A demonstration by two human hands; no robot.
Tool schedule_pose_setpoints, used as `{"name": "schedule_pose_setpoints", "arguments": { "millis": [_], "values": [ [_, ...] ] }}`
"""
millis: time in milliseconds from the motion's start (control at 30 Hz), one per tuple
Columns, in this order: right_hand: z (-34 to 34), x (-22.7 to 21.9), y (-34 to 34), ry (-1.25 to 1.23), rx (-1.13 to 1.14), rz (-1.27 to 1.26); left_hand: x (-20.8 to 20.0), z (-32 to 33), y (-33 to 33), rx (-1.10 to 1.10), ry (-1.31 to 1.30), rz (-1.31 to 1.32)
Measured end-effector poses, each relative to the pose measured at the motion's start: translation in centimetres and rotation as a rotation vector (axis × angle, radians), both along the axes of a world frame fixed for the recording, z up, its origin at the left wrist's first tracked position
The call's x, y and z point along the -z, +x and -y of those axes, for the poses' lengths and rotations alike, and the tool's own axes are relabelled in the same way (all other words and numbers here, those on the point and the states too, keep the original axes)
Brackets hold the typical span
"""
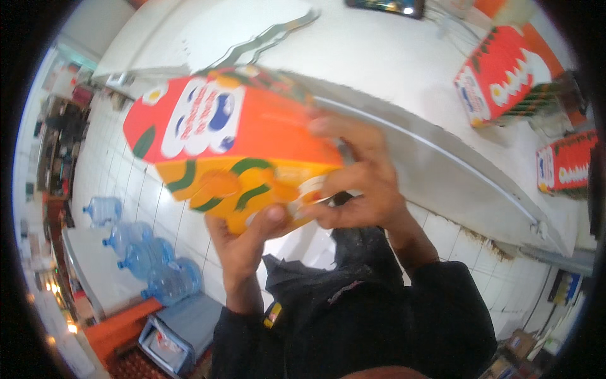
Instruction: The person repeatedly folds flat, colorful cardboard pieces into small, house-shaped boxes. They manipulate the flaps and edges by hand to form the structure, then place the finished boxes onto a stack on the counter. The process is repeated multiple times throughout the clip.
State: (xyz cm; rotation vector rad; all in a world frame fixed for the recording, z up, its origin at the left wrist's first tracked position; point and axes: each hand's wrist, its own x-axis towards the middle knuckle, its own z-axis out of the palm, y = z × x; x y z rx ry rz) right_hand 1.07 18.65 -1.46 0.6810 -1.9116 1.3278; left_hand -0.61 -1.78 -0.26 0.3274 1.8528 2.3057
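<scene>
Right hand [363, 183] fingers curl and pinch the cap end of the orange carton [233, 145]; left hand [246, 243] thumb and fingers clamp its underside. Opening seems underway; a firm twist comes next. Beyond the fingers, two more cartons [505, 76] lie on the white counter [391, 57].

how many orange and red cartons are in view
3: one carton held in both hands, left hand beneath and right hand at its end; two on the white counter, upper right and right edge. More may be hidden.
</scene>
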Motion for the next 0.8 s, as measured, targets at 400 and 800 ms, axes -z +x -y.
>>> {"name": "schedule_pose_setpoints", "arguments": {
  "millis": [400, 800],
  "values": [
    [1.0, 0.9, -1.4, -0.097, 0.066, -0.128, 0.5, -1.9, -0.9, 0.102, 0.185, 0.098],
    [-1.3, 0.6, -1.9, 0.106, 0.014, -0.053, 0.8, -2.2, -1.0, 0.021, 0.239, 0.14]
  ]
}}
